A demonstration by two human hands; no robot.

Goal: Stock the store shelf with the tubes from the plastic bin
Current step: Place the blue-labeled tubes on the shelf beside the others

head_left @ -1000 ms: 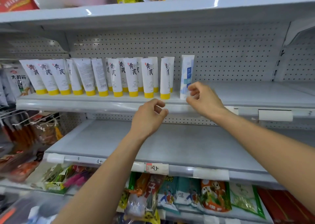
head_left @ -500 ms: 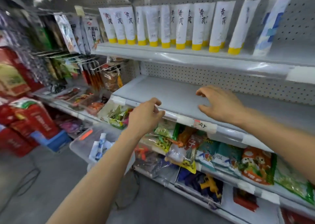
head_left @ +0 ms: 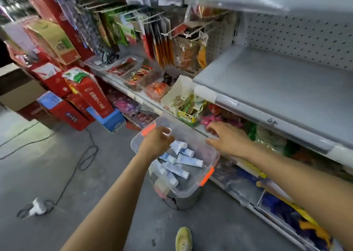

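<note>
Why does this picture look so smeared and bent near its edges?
Head view: motion blur smears the hanging snack packets, the left hand and the right hand; the wide-angle lens bows the grey metal shelf; the white-and-blue tubes in the clear plastic bin read sharper; lighting is flat.

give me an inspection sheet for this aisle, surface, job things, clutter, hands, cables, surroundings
surface: grey shelf with pegboard back; grey floor below.
job's things: clear plastic bin with orange latches, raised on a grey stand; white-and-blue tubes lie loose inside.
clutter: small white object on the floor, too blurred to identify.
hands: left hand over the bin, fingers loosely curled, nothing seen in it; right hand open, fingers spread above the bin's far rim.
cables: black cable loops across the floor.
surroundings: red boxes stacked left, hanging snack packs, yellow-green shoe at bottom.
</note>
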